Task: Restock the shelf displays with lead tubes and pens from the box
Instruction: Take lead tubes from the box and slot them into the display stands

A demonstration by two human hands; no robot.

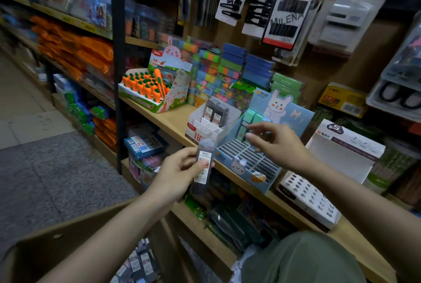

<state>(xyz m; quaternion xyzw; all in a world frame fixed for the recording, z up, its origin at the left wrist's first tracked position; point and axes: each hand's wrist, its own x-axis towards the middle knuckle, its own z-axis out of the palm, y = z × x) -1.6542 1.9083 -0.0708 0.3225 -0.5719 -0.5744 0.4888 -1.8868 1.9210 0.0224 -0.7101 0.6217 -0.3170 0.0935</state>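
My left hand (180, 170) grips a stack of dark lead tubes (201, 166) with white labels, held in front of the shelf edge. My right hand (276, 144) hovers with loosely spread fingers over the blue rabbit display box (248, 164), holding nothing. Left of it stands a white tiered display (205, 128) with a few lead tubes (216, 112) upright in its back row. The open cardboard box (68, 246) sits low in front of me, with more labelled lead tubes (139, 262) inside.
A carrot-pen display (150, 87) stands further left on the wooden shelf (168, 121). Stacked coloured erasers (216, 71) sit behind the displays. A white perforated display (319, 194) lies to the right. Hair clips on cards (257, 7) hang above. My knee (300, 257) is at the lower right.
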